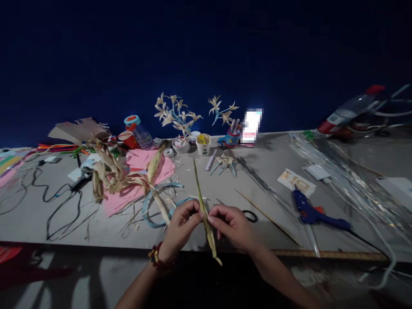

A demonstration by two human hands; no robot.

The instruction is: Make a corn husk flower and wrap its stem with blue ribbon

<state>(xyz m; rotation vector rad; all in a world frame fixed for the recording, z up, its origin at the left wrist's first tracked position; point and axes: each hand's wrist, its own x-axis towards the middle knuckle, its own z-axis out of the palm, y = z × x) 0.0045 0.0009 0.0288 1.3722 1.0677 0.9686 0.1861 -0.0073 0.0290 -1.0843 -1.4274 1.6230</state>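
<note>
Both hands meet at a long, pale green corn husk (210,238), held lengthwise above the table's front edge. Its narrow tip points away from me and its curled end hangs toward me. My left hand (183,223), with a beaded bracelet at the wrist, pinches the husk's middle from the left. Opposite it, my right hand (233,224) pinches the same part between thumb and fingers. Left of the hands, a blue ribbon (148,210) curls around husk scraps. Dried corn husks (111,169) lie on pink paper (114,204) farther left.
A blue glue gun (317,214) rests at right, its cord trailing over the table edge. Thin wires (264,180) and a stick (270,219) lie nearer. Husk flowers (177,113), a paper cup (203,146) and a lit, blurred screen (252,125) stand at the back. A tilted bottle (349,111) is far right.
</note>
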